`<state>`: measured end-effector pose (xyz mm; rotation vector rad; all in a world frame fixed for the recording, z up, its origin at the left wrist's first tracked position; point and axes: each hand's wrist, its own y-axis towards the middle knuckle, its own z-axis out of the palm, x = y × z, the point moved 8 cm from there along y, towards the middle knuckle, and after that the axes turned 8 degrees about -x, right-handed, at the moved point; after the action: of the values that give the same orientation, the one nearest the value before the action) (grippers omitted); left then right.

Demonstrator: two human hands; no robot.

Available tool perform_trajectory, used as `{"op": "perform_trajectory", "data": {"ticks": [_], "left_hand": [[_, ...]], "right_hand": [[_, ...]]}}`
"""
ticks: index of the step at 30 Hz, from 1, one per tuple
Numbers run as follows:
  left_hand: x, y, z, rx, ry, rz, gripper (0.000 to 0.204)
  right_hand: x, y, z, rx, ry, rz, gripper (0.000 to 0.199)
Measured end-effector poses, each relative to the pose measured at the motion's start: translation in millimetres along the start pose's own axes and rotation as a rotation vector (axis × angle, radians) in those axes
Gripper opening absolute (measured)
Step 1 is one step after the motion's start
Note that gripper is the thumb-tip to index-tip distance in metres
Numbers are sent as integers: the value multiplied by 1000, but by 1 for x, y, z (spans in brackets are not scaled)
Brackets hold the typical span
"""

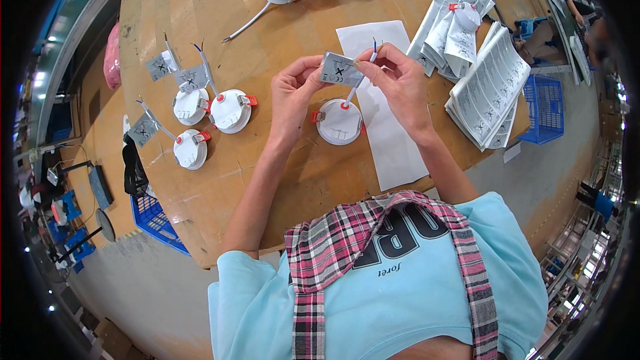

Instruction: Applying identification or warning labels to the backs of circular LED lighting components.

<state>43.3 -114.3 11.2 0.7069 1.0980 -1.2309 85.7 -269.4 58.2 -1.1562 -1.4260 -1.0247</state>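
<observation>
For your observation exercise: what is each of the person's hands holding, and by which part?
Both hold a grey label on the white cable of a round white downlight: left hand pinches its left edge, right hand its right edge at the cable.

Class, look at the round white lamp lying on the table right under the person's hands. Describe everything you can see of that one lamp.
The lamp is a small round disc, seemingly white plastic, lying flat on the brown wooden table, its right edge over a white paper sheet. Red clips stick out at its left and right sides. A white cable rises from its top to the hands; the right hand pinches the cable near its bare wire ends, and the left hand holds a grey label against it.
</observation>
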Motion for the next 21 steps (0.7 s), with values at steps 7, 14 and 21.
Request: {"op": "perform_trajectory", "data": {"ticks": [7,14,21], "left_hand": [[0,2,-5,-19,-9,9,21],[-9,-2,-9,-60,3,51,20],[-21,-7,1,-12,64,84,19]], "right_hand": [[-2,-2,6,69,98,24,23],[83,-11,-9,-170,-597,-737,32],[80,-6,26,37,-663,-855,20]]}}
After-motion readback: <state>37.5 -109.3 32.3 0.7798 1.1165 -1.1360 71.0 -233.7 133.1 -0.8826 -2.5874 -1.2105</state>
